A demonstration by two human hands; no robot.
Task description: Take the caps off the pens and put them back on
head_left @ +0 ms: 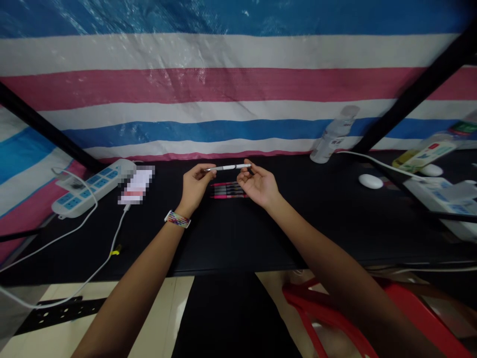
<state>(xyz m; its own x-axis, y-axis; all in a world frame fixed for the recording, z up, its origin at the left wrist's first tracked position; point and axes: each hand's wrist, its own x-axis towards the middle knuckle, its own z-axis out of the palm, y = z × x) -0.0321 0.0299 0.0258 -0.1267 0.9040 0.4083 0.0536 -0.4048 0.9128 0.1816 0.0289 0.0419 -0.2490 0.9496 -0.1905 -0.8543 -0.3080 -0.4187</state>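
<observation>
A white pen (229, 167) is held level above the black table, one end in each hand. My left hand (196, 185), with a colourful woven band on its wrist, pinches the tip end between thumb and fingers. At the other end, my right hand (261, 185) grips the pen between thumb and forefinger, its palm turned up and the other fingers loosely curled. Just below, several pens with pink and dark parts (226, 190) lie side by side on the table, partly covered by the right fingers.
On the left are a white power strip (95, 186), a blurred-out phone (137, 185) and its white cable. A clear bottle (334, 135), a white mouse (370, 181), an oil-coloured bottle (428, 151) and another power strip (443, 199) stand right. A red stool (328, 313) is below the table edge.
</observation>
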